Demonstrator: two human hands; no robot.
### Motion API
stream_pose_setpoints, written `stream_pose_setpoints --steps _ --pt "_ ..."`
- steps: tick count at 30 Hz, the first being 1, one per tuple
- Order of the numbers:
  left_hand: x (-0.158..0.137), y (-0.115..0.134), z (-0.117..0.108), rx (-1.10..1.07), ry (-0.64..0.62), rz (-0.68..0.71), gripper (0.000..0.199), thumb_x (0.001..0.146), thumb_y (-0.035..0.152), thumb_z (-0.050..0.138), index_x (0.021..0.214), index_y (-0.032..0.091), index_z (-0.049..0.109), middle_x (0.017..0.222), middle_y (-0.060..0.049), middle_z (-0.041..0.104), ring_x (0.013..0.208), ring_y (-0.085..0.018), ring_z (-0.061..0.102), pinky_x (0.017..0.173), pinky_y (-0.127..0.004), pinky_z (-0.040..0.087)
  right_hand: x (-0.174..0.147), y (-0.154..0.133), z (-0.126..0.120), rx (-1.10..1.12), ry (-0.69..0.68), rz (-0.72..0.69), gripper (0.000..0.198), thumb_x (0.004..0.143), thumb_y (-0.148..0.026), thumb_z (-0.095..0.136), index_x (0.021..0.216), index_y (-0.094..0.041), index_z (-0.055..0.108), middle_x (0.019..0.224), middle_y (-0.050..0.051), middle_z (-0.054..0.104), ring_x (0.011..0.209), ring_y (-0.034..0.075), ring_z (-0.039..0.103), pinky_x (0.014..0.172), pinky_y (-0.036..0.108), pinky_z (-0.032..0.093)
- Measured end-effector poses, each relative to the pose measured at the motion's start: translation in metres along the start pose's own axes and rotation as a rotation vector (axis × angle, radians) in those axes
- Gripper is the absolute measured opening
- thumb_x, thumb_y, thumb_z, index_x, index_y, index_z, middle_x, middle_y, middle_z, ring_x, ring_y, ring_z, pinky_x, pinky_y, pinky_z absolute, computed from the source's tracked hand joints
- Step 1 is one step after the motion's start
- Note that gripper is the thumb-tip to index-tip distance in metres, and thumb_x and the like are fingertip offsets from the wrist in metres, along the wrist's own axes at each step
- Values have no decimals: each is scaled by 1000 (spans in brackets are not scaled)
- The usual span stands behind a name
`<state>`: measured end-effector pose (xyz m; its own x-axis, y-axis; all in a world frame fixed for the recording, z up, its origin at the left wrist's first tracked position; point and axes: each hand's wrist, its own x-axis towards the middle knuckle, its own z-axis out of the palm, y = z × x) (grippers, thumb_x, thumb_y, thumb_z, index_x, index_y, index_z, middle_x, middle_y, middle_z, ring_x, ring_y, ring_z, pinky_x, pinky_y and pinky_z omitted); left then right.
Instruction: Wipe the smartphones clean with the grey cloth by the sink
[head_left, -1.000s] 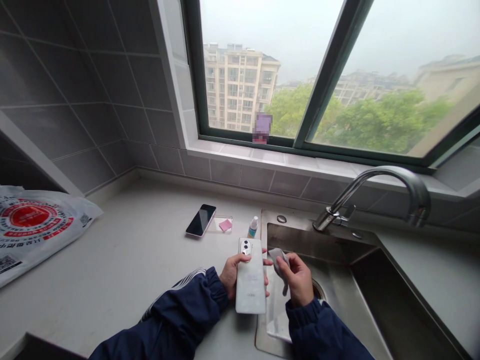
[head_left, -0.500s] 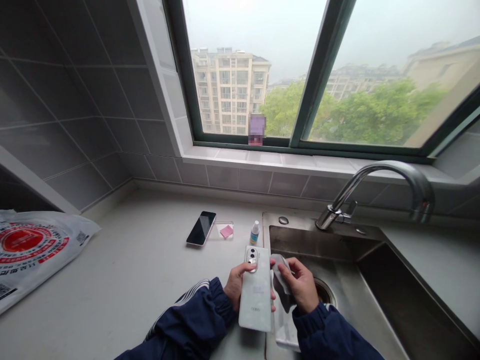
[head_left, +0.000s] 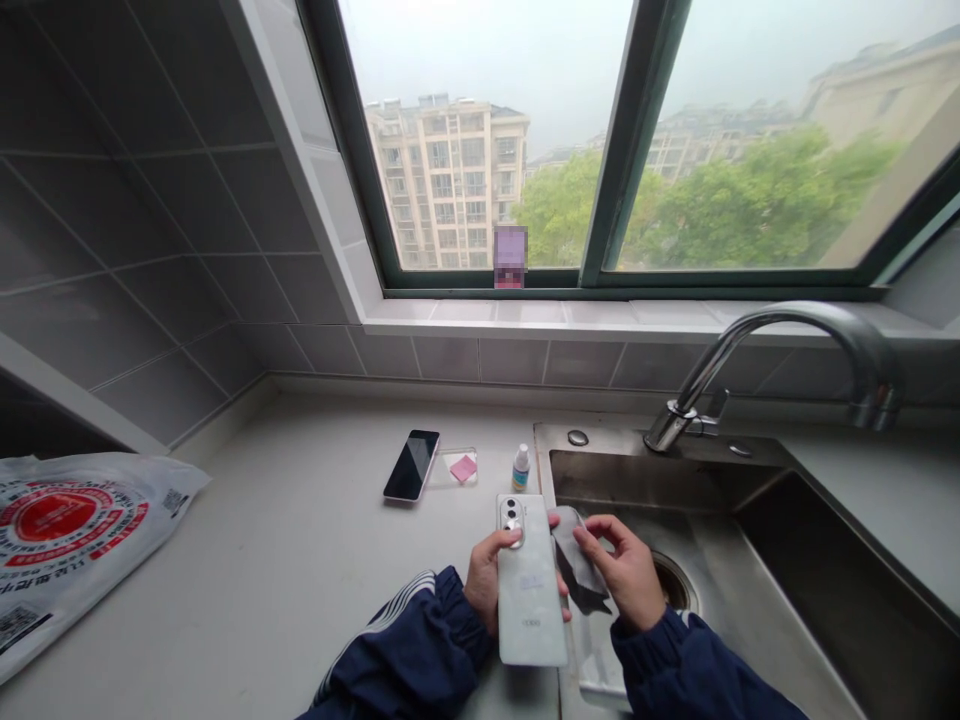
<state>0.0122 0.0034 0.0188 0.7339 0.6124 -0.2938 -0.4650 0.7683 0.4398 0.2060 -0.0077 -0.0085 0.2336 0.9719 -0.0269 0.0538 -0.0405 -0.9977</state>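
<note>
Compared with a second ago, your right hand (head_left: 628, 575) is bringing the grey cloth (head_left: 581, 565) nearer to the white phone (head_left: 531, 580), and the cloth is hanging more opened out. You are pinching its upper edge between thumb and fingers, above the sink (head_left: 720, 560). Your left hand (head_left: 486, 578) is clamping the white phone from its left side, back facing up, the thumb pressing beside the lenses and the fingertips poking out past the right edge; you are holding it above the counter (head_left: 247, 560), just beside the sink. Beyond it, a small white-capped bottle (head_left: 520, 468) is standing near the sink's rim. To its left, a pink square (head_left: 463, 469) is lying on a clear case (head_left: 442, 472), with a dark-screened phone (head_left: 412, 466) resting just beside. Far left, a printed plastic bag (head_left: 67, 540) is lying on the counter. Behind the sink, a faucet (head_left: 697, 370) is arching to the right, and past the window frame (head_left: 615, 200) a pale building (head_left: 450, 180) is rising beside green trees (head_left: 757, 200).
</note>
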Motion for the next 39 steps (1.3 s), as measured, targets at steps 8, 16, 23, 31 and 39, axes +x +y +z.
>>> stream_pose_setpoints --steps 8,16,23,31,39 --pt "1 1 0 -6 6 32 79 77 51 42 145 14 29 75 -13 70 67 -28 67 76 -46 44 1 4 0 36 -112 65 44 66 -49 80 59 -18 49 52 -6 46 47 9 39 44 21 30" --pt "-1 2 2 1 7 83 80 77 51 42 145 12 29 75 -15 70 68 -30 66 75 -45 45 1 0 1 138 -110 64 46 66 -50 80 57 -19 46 51 -6 44 47 9 38 43 21 30" --pt "2 -1 -1 -18 -8 112 78 80 57 39 142 10 36 80 -14 70 68 -31 66 73 -48 45 1 2 2 239 -7 76 48 72 -56 72 59 -20 43 49 -6 45 41 10 41 40 23 36" --pt "4 2 2 -137 -100 6 89 74 81 31 125 12 56 121 -18 61 69 -30 66 78 -55 44 9 -5 -9 182 217 -136 34 89 -53 52 77 -22 46 64 -1 59 55 15 57 52 26 49" --pt "12 -6 -4 -182 -139 46 87 81 77 29 131 9 52 120 -20 63 112 -35 58 103 -50 33 -34 -15 17 -322 -392 -565 23 85 -37 63 100 -19 63 129 12 60 129 33 47 109 51 32"
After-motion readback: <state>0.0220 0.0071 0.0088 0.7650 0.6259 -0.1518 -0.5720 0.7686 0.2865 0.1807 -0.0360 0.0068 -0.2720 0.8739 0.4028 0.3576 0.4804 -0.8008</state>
